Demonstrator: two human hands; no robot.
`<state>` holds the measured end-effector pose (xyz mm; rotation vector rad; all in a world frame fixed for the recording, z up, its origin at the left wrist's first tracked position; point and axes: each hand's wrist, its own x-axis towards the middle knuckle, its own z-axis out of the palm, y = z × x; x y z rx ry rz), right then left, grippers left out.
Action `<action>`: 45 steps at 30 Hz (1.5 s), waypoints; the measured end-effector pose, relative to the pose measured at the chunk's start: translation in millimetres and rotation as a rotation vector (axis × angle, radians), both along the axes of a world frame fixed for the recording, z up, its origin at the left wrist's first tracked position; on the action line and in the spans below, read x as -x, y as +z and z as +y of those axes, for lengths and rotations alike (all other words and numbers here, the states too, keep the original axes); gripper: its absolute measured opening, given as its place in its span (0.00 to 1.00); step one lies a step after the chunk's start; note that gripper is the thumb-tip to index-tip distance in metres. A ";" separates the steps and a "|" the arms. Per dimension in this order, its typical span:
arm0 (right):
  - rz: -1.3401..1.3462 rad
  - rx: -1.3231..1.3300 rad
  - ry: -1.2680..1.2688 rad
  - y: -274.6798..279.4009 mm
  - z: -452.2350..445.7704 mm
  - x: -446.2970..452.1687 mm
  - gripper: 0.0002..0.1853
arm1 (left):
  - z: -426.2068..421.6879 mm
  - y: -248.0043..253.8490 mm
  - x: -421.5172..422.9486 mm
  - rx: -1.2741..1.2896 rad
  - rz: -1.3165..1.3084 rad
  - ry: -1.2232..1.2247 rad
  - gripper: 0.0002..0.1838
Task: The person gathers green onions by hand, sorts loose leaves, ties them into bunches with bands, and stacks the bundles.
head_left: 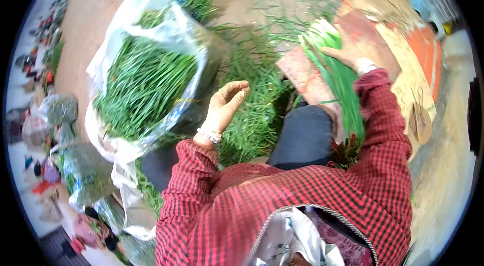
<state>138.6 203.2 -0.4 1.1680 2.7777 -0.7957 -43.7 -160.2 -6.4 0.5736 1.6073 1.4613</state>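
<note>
My left hand hangs over a loose heap of green stalks, its thumb and fingertips brought together; whether anything thin sits between them is too small to tell. My right hand lies at the white root end of a bundle of long green stalks. Its thumb rests on the bundle, while its other fingers are spread toward a reddish-brown board. The bundle's leaves trail toward my lap across a pinkish board. Left of my left hand stands an open clear plastic bag filled with green stalks.
Scissors lie at the right on tan sheeting. A blue-grey stool stands at the upper right. More filled plastic bags line the left side. Stray leaves are scattered on the floor ahead.
</note>
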 end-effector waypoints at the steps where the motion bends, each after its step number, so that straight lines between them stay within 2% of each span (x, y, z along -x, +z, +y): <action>1: -0.102 -0.009 -0.035 21.3 -9.6 3.1 0.56 | -16.8 12.7 6.0 -0.016 0.041 0.067 0.18; 3: -0.103 -0.202 0.055 40.9 -11.4 15.2 0.56 | -50.4 32.4 20.3 -0.075 0.083 0.247 0.17; 5: 0.210 -0.222 -0.016 30.2 -13.3 29.4 0.49 | -88.2 43.9 40.8 -0.094 0.212 0.404 0.16; 6: 0.452 -0.368 0.103 22.4 -18.5 41.0 0.37 | -103.5 41.9 50.9 -0.189 0.259 0.505 0.16; 7: 0.456 -0.370 0.121 40.4 -49.1 57.7 0.37 | -121.6 44.1 61.5 -0.236 0.313 0.561 0.15; 9: 0.664 0.225 0.320 70.4 -118.8 95.9 0.26 | -138.5 38.5 77.7 -0.194 0.503 0.715 0.15; 10: 0.585 0.266 0.473 83.6 -155.7 113.4 0.24 | -144.4 48.6 86.2 -0.018 0.865 0.629 0.17; 11: 0.500 0.304 0.623 93.8 -188.5 131.5 0.23 | -144.4 56.2 95.2 0.052 1.174 0.530 0.21; 13: 0.595 0.212 0.936 78.0 -232.7 172.0 0.25 | -132.4 64.7 96.2 0.183 1.261 0.390 0.30; 15: 0.596 -0.006 0.920 64.7 -262.3 206.1 0.27 | -122.5 66.4 104.2 0.303 1.435 0.224 0.44; 16: 0.598 -0.203 0.918 53.2 -264.1 228.6 0.31 | -118.5 54.7 110.7 0.427 1.432 0.146 0.55; 17: 0.507 -0.432 0.819 45.1 -259.1 245.4 0.32 | -117.9 44.8 117.3 0.501 1.397 0.133 0.57; 19: 0.068 -0.214 0.668 52.7 -246.1 262.1 0.41 | -124.7 23.5 137.3 0.555 1.436 0.116 0.57; 22: -0.331 -0.471 0.674 54.8 -248.8 272.4 0.44 | -129.8 17.4 140.5 0.542 1.424 0.106 0.57; 23: -0.318 -0.544 0.670 52.6 -250.4 269.4 0.40 | -129.2 17.0 140.5 0.543 1.411 0.106 0.57; 25: 0.044 -0.674 0.624 5.3 -232.9 261.7 0.36 | -127.1 16.0 141.1 0.539 1.404 0.107 0.56; 27: -0.230 -0.492 0.542 -1.0 -228.8 268.2 0.35 | -126.3 16.6 140.5 0.531 1.407 0.104 0.56; 28: -0.057 -0.575 0.441 -13.4 -234.9 263.0 0.32 | -126.2 18.8 138.5 0.542 1.405 0.112 0.56; 29: -0.061 -0.575 0.438 -19.1 -228.4 259.9 0.32 | -124.1 18.6 138.0 0.556 1.400 0.119 0.55; 31: -0.051 -0.371 0.463 3.3 -232.2 251.6 0.28 | -122.4 19.3 138.1 0.563 1.409 0.130 0.55; 32: 0.010 -0.289 0.457 -3.7 -220.5 252.8 0.27 | -122.1 20.4 137.1 0.566 1.403 0.137 0.55; 33: -0.100 -0.216 0.514 29.1 -224.7 251.0 0.30 | -119.9 23.8 136.0 0.567 1.400 0.142 0.55; 35: 0.060 -0.190 0.683 11.9 -201.7 251.4 0.28 | -109.6 27.2 126.0 0.509 1.432 0.224 0.57; 39: 0.124 -0.065 0.659 77.2 -230.4 245.3 0.21 | -73.4 41.6 114.4 0.368 1.506 0.152 0.62; 41: 0.188 -0.128 0.686 77.4 -239.2 247.7 0.19 | -53.1 51.2 116.4 0.398 1.502 0.187 0.64; 42: 0.200 -0.174 0.718 83.0 -244.5 247.0 0.18 | -43.1 42.4 127.3 0.518 1.620 0.233 0.65; 43: 0.214 -0.220 0.749 87.7 -248.4 247.5 0.17 | -40.5 42.7 137.3 0.485 1.650 0.290 0.59; 45: 0.182 -0.207 0.714 90.7 -249.1 248.0 0.20 | -45.2 48.8 146.8 0.373 1.433 0.231 0.51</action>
